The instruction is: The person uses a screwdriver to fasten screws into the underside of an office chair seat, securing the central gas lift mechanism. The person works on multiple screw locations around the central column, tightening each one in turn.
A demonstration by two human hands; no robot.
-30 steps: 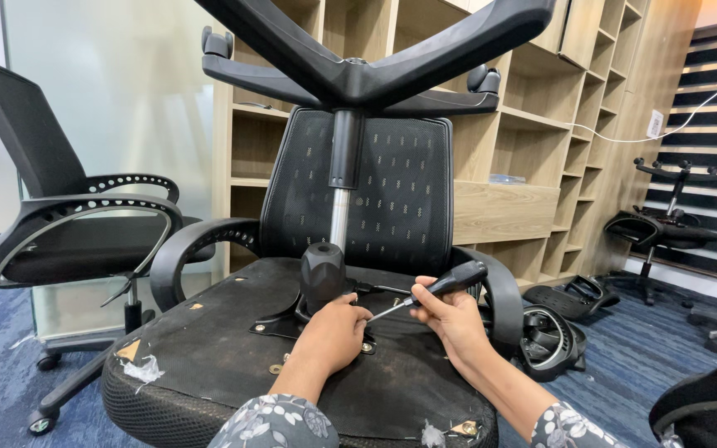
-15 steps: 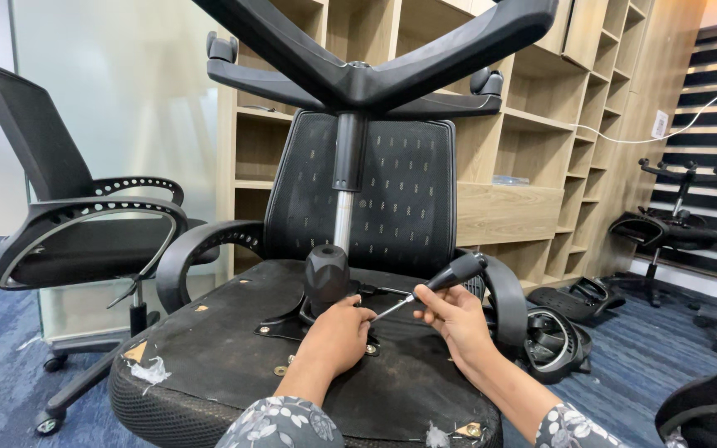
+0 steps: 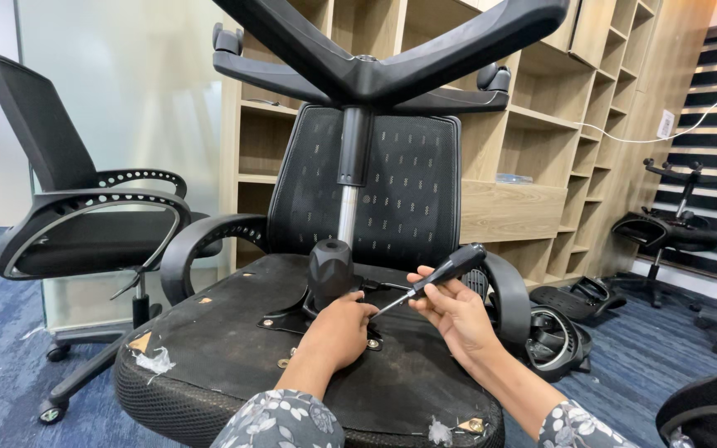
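Right-hand fingers (image 3: 435, 292) curled shut round the black handle of the screwdriver (image 3: 437, 275), thumb along the top, thin shaft slanting down and left to a tip hidden just behind the left hand (image 3: 338, 330). Left-hand fingers bent downward over the metal mounting plate (image 3: 288, 319) beside the tip; cannot tell whether pinching the shaft, a screw, or merely resting there.

For a clean turn, by the look of it:
- Raise the handle so the shaft stands closer to square with the plate; at so low a slant, likely to slip out of the screw head.
- Press along the shaft while twisting, and turn from the wrist in short grips.
- Use the left fingertips only to steady the tip, clear of the point in case of a slip.
- Mind the loose-looking screw (image 3: 373, 343) on the plate, just beside the left hand.

Further out: the plate on the scuffed underside of the upturned chair seat (image 3: 226, 365), the ribbed black boot (image 3: 329, 270) touching the plate, the gas-lift column (image 3: 348, 199) rising from it to the five-arm base (image 3: 392, 70) overhead. Behind, the mesh backrest (image 3: 412, 191) and wooden shelves (image 3: 533, 207); to the left, well apart, a second office chair (image 3: 85, 224); on the carpet at right, spare armrests (image 3: 558, 336).
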